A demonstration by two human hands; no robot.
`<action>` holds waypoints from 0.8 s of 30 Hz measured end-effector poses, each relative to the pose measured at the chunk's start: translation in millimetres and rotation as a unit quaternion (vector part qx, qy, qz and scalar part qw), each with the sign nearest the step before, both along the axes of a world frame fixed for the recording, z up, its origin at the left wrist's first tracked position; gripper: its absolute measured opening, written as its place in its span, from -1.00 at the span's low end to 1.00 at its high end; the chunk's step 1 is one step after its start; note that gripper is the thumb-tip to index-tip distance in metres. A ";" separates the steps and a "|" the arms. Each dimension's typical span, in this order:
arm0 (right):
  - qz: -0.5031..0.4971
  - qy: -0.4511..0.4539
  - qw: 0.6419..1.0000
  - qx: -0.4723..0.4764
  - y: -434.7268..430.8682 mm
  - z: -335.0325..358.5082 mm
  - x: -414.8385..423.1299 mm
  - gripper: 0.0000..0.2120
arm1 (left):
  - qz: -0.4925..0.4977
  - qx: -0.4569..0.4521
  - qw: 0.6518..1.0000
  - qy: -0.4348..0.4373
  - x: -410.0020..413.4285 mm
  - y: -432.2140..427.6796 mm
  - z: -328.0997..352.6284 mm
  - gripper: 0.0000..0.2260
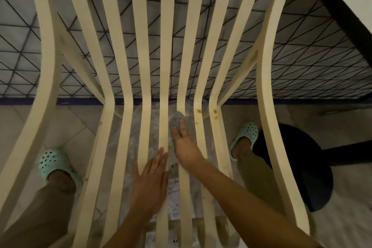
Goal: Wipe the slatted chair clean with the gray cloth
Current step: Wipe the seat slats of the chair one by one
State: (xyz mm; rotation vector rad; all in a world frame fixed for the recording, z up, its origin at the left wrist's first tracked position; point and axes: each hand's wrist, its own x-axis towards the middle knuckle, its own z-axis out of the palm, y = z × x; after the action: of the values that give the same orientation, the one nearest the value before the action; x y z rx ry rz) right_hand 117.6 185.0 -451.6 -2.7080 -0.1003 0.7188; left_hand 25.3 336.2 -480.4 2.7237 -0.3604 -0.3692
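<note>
While the cloth is down: the gray cloth [177, 120] sits on a middle slat of the slatted chair [166, 46], on the seat just near of the bend where the slats kink.
Right hand [184, 145]: fingers straight and pressed flat on top of the cloth, not curled round it.
Left hand [150, 177]: lying flat on the slats just near and left of the right hand, fingers straight and together, holding nothing.
Edges: slats run near to far with narrow gaps. They pinch tightest at the bend and fan out toward the far side, and curved outer rails close things in left and right.
Open room: bare slats left of both hands, plus the whole far stretch past the bend.
Stains: orange spots [214, 111] on the two slats just right of the cloth.
Under the seat: crinkly clear plastic [153, 119] shows through the gaps.
In the way: a mint clog either side, left one [53, 162] and right one [246, 133]. There's a dark round base [298, 177] right beside the right clog and a dark table edge [342, 12] far right.
</note>
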 end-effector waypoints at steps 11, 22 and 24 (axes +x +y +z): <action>-0.005 -0.028 0.999 -0.040 -2.2 -9.7 47.3 -0.33 | 0.005 0.028 0.999 -0.022 -2.1 1.7 2.5 -0.48; -0.021 0.011 1.000 -0.017 12.6 8.9 -68.4 -0.28 | -0.007 0.032 0.999 0.002 -2.1 2.7 7.9 -0.38; -0.024 0.017 0.999 -0.014 15.9 12.4 -91.1 -0.26 | -0.008 0.037 0.999 0.000 -7.8 3.0 8.4 -0.33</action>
State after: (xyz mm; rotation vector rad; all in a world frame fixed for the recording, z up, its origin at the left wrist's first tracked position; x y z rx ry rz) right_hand 26.6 201.0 -439.3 -2.7147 -0.0179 0.7569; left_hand 17.5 339.2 -471.9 2.7936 -0.3757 -0.3940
